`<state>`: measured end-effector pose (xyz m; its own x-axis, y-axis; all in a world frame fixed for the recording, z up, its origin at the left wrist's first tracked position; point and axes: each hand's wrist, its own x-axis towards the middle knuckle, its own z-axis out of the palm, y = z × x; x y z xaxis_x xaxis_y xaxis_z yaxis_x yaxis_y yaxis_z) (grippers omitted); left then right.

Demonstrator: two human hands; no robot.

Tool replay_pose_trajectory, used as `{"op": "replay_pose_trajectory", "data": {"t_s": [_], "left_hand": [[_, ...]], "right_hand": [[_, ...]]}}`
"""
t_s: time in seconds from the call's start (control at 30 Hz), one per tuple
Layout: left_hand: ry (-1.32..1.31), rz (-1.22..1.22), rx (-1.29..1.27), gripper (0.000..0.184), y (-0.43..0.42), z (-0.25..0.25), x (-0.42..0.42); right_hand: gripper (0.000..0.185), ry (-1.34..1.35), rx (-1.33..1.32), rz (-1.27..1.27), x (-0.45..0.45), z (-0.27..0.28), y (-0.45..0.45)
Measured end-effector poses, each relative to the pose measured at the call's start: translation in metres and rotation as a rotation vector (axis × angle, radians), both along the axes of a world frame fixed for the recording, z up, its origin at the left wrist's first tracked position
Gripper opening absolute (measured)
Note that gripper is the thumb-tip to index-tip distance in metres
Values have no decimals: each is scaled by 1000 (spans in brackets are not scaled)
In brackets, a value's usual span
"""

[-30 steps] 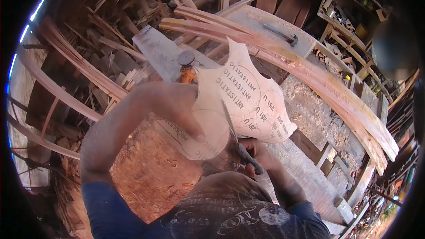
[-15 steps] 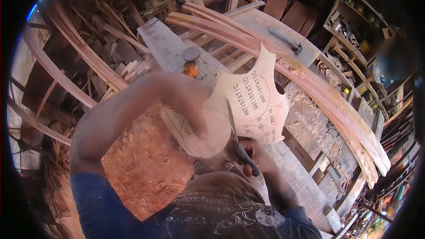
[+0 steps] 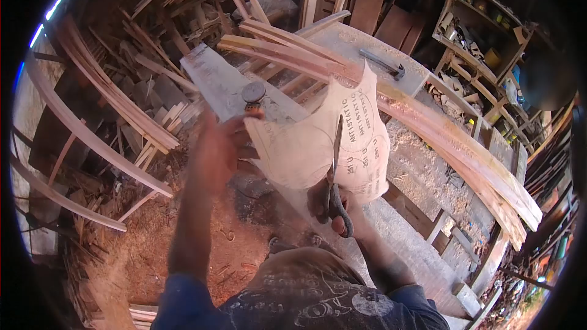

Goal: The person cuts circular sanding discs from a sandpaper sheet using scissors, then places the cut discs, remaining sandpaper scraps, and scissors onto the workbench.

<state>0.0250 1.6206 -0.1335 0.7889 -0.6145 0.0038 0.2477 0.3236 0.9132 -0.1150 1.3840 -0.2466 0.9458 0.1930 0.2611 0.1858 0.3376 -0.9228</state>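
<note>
A sheet of printed paper [image 3: 299, 150], pale with dark lettering and drawn circles, hangs in front of my chest, its edge cut in curves and points. My right hand [image 3: 351, 205] is wrapped round the dark handles of scissors [image 3: 336, 174], whose blades point up over the sheet. At the sheet's left edge is my left hand [image 3: 229, 140], blurred, its fingertips by the paper's corner. Whether those fingers grip the paper is too smeared to tell. A round disc tool [image 3: 253, 91] lies on the board just beyond.
Long curved timber strips [image 3: 452, 140] cross the dusty workbench [image 3: 422, 165]. A metal clamp [image 3: 385, 64] lies at its far side. Cluttered shelves [image 3: 480, 18] stand at the back right. Stacked curved strips [image 3: 116, 98] and scrap wood are at the left, above a shavings-covered floor [image 3: 232, 238].
My left hand has moved from the lower part of the sheet to its left edge, and the arm is straighter. The sheet has turned and its lower left part has shifted. The scissor blades point more upright.
</note>
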Motion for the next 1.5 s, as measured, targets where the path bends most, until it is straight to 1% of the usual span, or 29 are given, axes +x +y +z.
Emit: {"op": "replay_pose_trajectory", "data": {"t_s": [0.03,0.07,0.13,0.17,0.23,0.33,0.43,0.63,0.73,0.83,1.03,1.17,1.23,1.27,1.33,1.4,1.47,1.5], "left_hand": [[-88,232,60,82,-4,-7,-18],[-104,214,47,74,-7,-21,-34],[-138,188,21,59,-17,-50,-62],[-135,254,34,52,-29,-52,-67],[-126,396,65,38,-50,-56,-75],[-160,473,74,32,-63,-30,-74],[-342,652,106,24,-74,-19,-74],[-348,578,185,19,-79,-11,-81],[-382,563,181,17,-79,-11,-78],[-432,559,240,18,-77,-10,-77],[-432,564,253,22,-76,-4,-76],[-444,516,358,23,-71,2,-74],[-470,505,372,22,-69,-2,-70],[-439,487,372,22,-69,0,-70],[-379,452,371,22,-69,6,-71],[-368,396,382,22,-68,6,-70],[-357,357,391,22,-67,7,-69],[-352,346,393,21,-67,9,-69]], "right_hand": [[74,25,-5,8,1,6,-1],[74,49,-11,17,2,9,-1],[73,8,-27,-14,7,-2,5],[73,-12,-36,-20,10,-7,10],[72,78,-32,3,9,-2,20],[71,160,-4,-16,6,13,33],[73,148,-35,-12,5,19,32],[83,-19,-1,-120,6,13,36],[84,1,-37,-107,5,22,33],[82,29,-13,-92,3,33,33],[77,64,-30,-88,2,18,31],[75,59,14,-71,0,14,32],[75,112,31,-49,-2,13,32],[75,139,40,-38,-3,15,32],[78,175,58,-100,-5,41,36],[82,144,41,-91,-5,42,34],[86,41,-8,-14,0,24,26],[86,38,-14,-15,0,22,24]]}}
